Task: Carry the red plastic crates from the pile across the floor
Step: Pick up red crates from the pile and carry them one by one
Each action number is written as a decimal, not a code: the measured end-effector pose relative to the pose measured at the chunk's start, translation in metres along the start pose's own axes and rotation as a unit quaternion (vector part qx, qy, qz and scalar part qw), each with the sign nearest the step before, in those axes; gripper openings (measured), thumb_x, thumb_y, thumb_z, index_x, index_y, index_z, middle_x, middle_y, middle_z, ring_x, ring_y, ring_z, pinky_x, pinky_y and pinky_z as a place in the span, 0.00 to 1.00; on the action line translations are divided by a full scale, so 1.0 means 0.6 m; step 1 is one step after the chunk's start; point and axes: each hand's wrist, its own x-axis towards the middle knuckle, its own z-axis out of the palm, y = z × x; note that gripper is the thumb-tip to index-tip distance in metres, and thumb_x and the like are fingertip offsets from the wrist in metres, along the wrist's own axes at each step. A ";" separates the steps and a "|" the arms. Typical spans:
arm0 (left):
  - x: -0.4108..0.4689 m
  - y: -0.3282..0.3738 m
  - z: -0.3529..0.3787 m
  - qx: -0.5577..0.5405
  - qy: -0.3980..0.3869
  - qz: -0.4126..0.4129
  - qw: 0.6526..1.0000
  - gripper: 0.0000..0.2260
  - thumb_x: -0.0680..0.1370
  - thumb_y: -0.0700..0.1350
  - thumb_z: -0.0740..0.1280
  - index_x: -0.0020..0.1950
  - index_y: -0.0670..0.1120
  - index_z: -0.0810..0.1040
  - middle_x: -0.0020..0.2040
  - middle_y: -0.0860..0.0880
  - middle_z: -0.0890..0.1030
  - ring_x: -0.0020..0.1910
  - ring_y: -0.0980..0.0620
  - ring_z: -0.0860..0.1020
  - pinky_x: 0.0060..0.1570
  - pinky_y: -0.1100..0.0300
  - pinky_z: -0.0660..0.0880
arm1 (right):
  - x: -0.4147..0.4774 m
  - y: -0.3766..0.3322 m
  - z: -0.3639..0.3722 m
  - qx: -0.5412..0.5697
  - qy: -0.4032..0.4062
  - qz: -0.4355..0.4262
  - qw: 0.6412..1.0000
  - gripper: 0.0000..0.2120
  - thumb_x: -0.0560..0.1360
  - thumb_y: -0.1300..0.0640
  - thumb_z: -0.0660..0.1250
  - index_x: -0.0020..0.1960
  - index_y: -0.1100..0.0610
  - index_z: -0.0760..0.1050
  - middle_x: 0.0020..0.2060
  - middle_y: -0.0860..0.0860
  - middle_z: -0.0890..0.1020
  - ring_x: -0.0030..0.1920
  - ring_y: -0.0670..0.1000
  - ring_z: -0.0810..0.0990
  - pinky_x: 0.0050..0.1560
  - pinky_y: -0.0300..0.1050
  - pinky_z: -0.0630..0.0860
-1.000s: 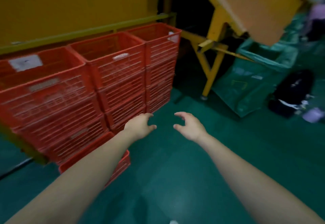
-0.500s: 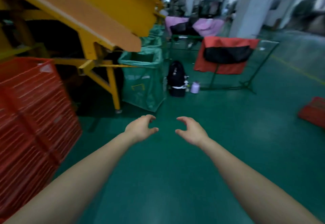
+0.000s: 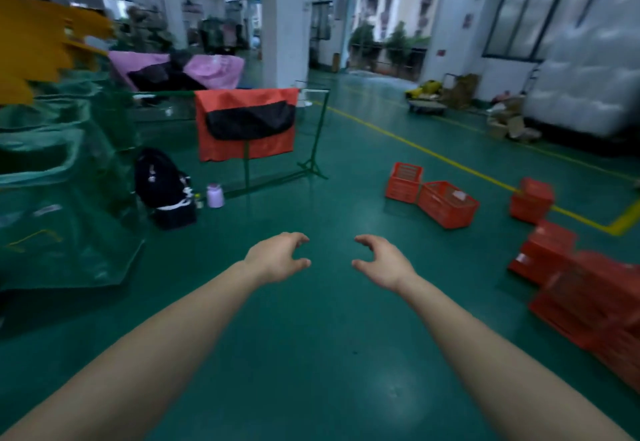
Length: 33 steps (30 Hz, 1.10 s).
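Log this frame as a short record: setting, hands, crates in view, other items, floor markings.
setting: indoor hall with a green floor
left hand: empty, fingers curled open, held out in front
right hand: empty, fingers curled open, held out in front
red crates: two touching ahead-right, one on the yellow line, blurred cluster at the right edge
other items: black bag, pink bottle, red cloth on green rack
floor markings: yellow line
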 end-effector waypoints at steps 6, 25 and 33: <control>0.189 0.129 0.037 0.011 -0.030 0.100 0.995 0.25 0.78 0.56 0.65 0.73 0.53 0.66 0.70 0.53 0.72 0.67 0.53 0.72 0.63 0.56 0.70 | 0.041 0.160 -0.107 -0.008 0.064 0.098 0.993 0.27 0.73 0.51 0.70 0.71 0.51 0.69 0.70 0.49 0.72 0.69 0.49 0.70 0.69 0.46 0.67; 0.867 0.232 0.025 0.023 -0.079 0.268 0.960 0.26 0.77 0.56 0.66 0.74 0.52 0.65 0.71 0.51 0.71 0.68 0.52 0.71 0.65 0.56 0.69 | 0.523 0.354 -0.249 -0.027 0.171 0.242 0.955 0.30 0.73 0.50 0.70 0.73 0.52 0.66 0.72 0.51 0.69 0.72 0.51 0.66 0.69 0.48 0.67; 1.098 0.242 0.051 0.015 -0.097 0.270 0.958 0.29 0.77 0.57 0.66 0.76 0.52 0.62 0.74 0.51 0.66 0.70 0.50 0.69 0.66 0.53 0.69 | 0.727 0.428 -0.284 -0.032 0.153 0.254 0.955 0.32 0.73 0.50 0.70 0.74 0.52 0.63 0.73 0.50 0.66 0.73 0.51 0.64 0.70 0.49 0.66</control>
